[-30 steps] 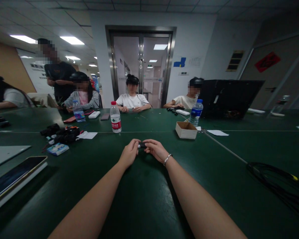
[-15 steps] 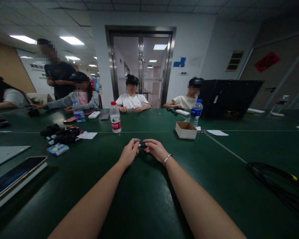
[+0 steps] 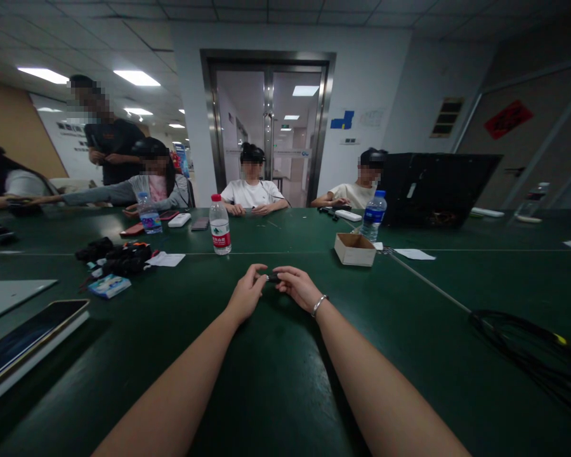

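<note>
Both hands meet above the green table, around a small dark object too small to identify. It looks short and narrow, with a lighter end toward the left. My right hand pinches its right end between thumb and fingers, and a silver bracelet circles that wrist. At the other end, my left hand has its thumb and fingertips closed in on the lighter tip. The fingers partly cover the object. Beyond the hands stand a red-capped water bottle and an open cardboard box.
To the left lie a phone on a white box, black gear and a blue packet. A coiled black cable is at right. A blue-capped bottle stands before a large black case. Several people sit across the table.
Less of the light end shows between my fingers; both hands stay almost in place. At the far left, a seated person's arm has stretched further left.
</note>
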A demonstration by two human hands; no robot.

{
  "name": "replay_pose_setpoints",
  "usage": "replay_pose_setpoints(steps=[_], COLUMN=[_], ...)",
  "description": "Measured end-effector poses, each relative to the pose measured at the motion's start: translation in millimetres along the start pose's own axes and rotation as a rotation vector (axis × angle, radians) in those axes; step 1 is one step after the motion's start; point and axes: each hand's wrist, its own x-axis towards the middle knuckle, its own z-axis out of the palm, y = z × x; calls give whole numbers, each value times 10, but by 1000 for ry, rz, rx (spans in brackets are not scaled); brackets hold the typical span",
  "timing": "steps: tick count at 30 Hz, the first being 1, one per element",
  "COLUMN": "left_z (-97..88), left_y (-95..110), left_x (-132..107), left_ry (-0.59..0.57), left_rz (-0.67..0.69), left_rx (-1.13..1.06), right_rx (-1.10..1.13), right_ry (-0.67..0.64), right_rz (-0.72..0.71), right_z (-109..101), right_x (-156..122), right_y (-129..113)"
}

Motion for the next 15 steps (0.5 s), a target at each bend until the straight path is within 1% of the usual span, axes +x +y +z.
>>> replay_pose_setpoints(steps=[4, 8, 12, 15], left_z=[-9, -8, -6, -5], left_y=[-6, -12, -7, -14], left_x=[-1, -6, 0, 8], left_ry=[-6, -27, -11, 7], left_rz=[29, 23, -1, 23], left_rx=[4, 31, 9, -3], right_rx=[-7, -5, 7, 4], right_ry=[-9, -21, -4, 8], right_rz=[3, 3, 1, 4], right_z=[8, 16, 12, 5], right_x=[-10, -17, -7, 0], right_y=[-12, -22, -14, -6])
